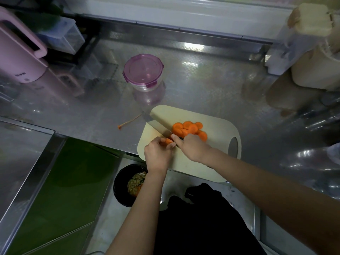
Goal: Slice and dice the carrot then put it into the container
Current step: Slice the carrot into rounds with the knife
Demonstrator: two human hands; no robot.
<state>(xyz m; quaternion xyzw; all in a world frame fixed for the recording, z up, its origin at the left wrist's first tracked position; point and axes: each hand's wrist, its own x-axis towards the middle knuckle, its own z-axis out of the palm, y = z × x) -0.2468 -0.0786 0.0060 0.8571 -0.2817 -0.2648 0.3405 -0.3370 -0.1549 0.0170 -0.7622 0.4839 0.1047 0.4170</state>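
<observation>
A cream cutting board (217,124) lies at the steel counter's front edge. A pile of several orange carrot slices (189,129) sits on its middle. My left hand (158,153) holds the last stub of carrot (168,141) down on the board with curled fingers. My right hand (193,146) grips the handle of a wide cleaver (156,124), forefinger along its back; the blade stands against the stub, between it and the slices. A clear round container with a purple lid (143,71) stands closed on the counter behind the board.
A carrot tip with its thin root (127,123) lies left of the board. A black bin with scraps (130,184) is below the counter edge. A pink appliance (20,54) stands far left, a cream jar (314,52) far right.
</observation>
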